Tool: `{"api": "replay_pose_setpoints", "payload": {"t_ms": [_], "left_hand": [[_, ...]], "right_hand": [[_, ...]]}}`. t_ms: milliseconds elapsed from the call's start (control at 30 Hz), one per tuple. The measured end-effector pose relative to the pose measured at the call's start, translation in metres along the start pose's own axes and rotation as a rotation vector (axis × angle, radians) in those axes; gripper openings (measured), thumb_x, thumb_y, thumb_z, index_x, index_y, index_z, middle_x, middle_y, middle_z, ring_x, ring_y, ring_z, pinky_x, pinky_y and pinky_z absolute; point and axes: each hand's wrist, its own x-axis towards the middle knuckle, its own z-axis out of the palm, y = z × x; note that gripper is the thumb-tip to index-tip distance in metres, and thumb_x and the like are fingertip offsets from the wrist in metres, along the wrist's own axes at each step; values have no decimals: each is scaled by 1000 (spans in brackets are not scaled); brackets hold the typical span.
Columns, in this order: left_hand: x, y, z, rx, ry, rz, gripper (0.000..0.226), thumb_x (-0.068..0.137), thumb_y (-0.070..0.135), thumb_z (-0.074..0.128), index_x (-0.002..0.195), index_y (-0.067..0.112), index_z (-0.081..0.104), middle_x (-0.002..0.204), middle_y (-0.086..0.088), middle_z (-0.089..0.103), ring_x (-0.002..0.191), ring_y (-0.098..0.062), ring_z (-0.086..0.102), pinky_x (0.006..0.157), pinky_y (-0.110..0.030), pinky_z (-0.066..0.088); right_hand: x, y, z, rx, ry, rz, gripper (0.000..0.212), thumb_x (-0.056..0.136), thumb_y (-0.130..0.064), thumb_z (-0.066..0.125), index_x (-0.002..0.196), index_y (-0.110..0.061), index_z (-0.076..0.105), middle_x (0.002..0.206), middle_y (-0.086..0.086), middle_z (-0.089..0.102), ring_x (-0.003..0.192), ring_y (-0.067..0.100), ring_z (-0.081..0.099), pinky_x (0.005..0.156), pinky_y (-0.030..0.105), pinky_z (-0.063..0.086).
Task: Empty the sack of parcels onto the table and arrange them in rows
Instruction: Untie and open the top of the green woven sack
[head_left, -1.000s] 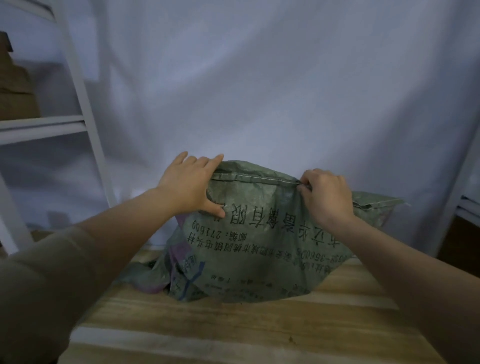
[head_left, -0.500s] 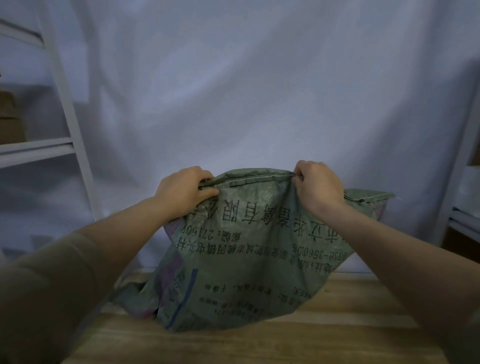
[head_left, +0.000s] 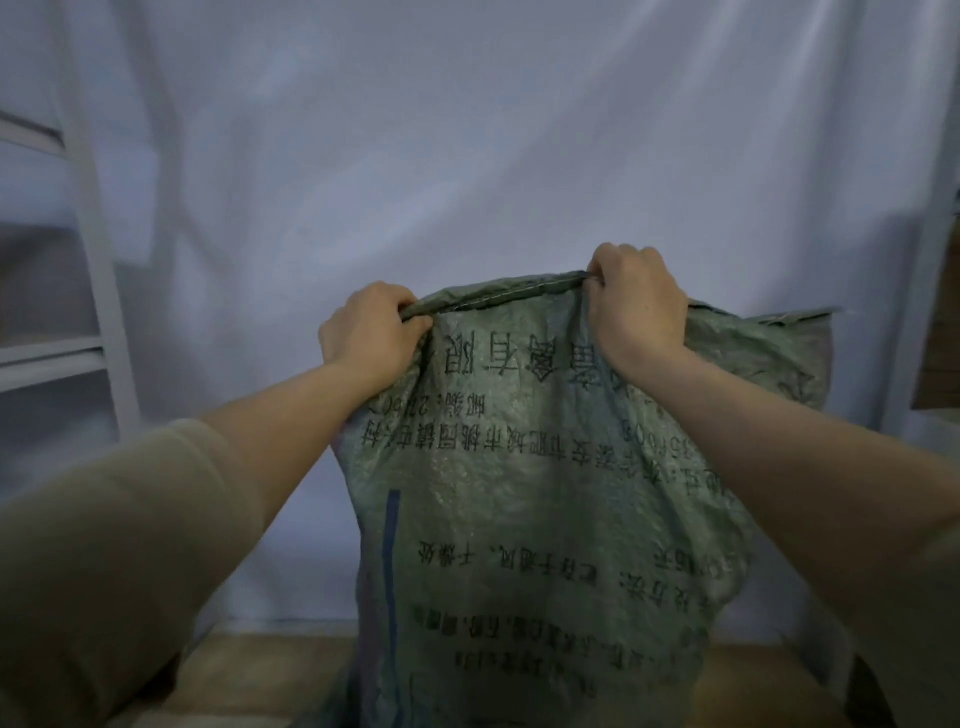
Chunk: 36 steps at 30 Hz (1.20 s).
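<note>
A green woven sack (head_left: 524, 519) with upside-down black print hangs in front of me, its stitched seam uppermost. My left hand (head_left: 369, 332) is clenched on the seam's left part. My right hand (head_left: 636, 306) grips the seam further right and a bit higher. The sack's lower end reaches down to the wooden table (head_left: 249, 670) and runs past the bottom of the frame. No parcels show; whatever is inside the sack is hidden.
A white cloth backdrop (head_left: 467, 156) hangs right behind the table. A white shelf frame (head_left: 98, 260) stands at the left. Another white upright (head_left: 930, 249) with a brown box edge (head_left: 940, 364) is at the right.
Both hands have raised the sack by its seam, and it now hangs tall instead of lying slumped on the table. My left hand went from fingers spread to a closed fist on the seam.
</note>
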Motion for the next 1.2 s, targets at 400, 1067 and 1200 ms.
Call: {"api": "replay_pose_setpoints", "payload": {"t_ms": [400, 1067, 1200], "left_hand": [[-51, 0, 21, -244, -358, 108, 106, 64, 71, 72, 152, 35, 24, 156, 6, 33, 139, -21, 38, 111, -49, 38], [-64, 23, 27, 170, -504, 196, 65, 68, 61, 77, 116, 19, 67, 106, -1, 68, 90, -21, 60, 82, -37, 52], [-72, 27, 28, 430, -488, 268, 32, 87, 44, 68, 101, 16, 72, 88, -1, 66, 80, -21, 61, 68, -32, 51]], "right_hand": [[-60, -23, 20, 139, -339, -57, 14, 96, -21, 59, 102, -16, 71, 100, 8, 70, 94, 28, 64, 72, 35, 51], [-84, 57, -52, -318, -630, 12, 31, 89, -1, 62, 67, -10, 42, 69, 6, 46, 55, 19, 44, 57, 33, 41], [-87, 61, -47, -212, -704, 50, 29, 88, 2, 57, 65, -10, 43, 68, 6, 47, 55, 19, 44, 55, 29, 40]]}}
